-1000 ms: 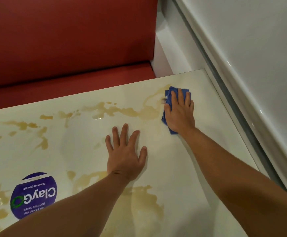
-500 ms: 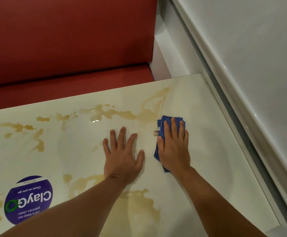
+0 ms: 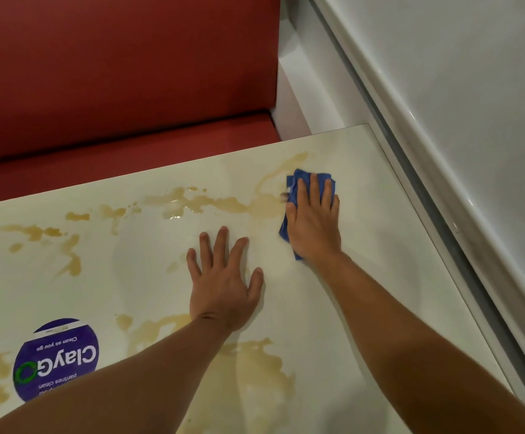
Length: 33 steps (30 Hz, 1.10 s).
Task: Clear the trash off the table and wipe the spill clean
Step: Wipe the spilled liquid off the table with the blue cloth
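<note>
Right hand [image 3: 312, 220]: your flat, straight fingers press the blue cloth [image 3: 292, 186] onto the desk [image 3: 380, 292] near its far right corner, at the spill [image 3: 211, 203] end.
Left hand [image 3: 223, 286]: splayed flat, holding nothing; probably bracing your reach.
Spill: tan streaks along the far edge, more near you.
Sticker [image 3: 56, 360]: "ClayGo", "Clean as you go".
</note>
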Motion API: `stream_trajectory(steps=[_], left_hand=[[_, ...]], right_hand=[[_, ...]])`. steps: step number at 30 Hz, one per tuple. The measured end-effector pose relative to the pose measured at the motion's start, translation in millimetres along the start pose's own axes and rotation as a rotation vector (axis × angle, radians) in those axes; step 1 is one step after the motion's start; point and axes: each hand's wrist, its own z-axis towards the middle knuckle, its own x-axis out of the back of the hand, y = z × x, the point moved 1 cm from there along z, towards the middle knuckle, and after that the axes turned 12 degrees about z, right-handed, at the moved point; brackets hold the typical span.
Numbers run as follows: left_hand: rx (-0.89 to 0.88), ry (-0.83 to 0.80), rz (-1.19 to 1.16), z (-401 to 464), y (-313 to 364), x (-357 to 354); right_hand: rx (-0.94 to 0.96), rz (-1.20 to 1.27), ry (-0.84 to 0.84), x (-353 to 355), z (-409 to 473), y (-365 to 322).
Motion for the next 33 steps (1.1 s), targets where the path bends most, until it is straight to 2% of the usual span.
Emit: stream_trajectory(steps=[6, 11, 19, 22, 27, 33], left_hand=[[0.007, 0.009, 0.003, 1.7, -0.1, -2.2], [0.007, 0.008, 0.010, 1.6, -0.9, -3.3], [0.012, -0.007, 0.006, 0.3, 0.8, 1.4], [0.005, -0.004, -0.007, -0.7, 0.9, 2.7], [0.010, 0.009, 0.002, 0.6, 0.5, 0.1], [0.004, 0.001, 0.005, 1.7, -0.2, 0.3]], right_hand=[[0.066, -0.018, -0.032, -17.1, -86.8, -5.5], [0.063, -0.016, -0.015, -14.7, -58.2, -9.7], [0.023, 0.007, -0.013, -3.7, 38.4, -20.8], [0.045, -0.012, -0.039, -4.7, 16.4, -19.5], [0.142, -0.041, -0.071, -10.6, -69.8, -6.4], [0.126, -0.019, -0.085, -4.4, -28.5, -11.7]])
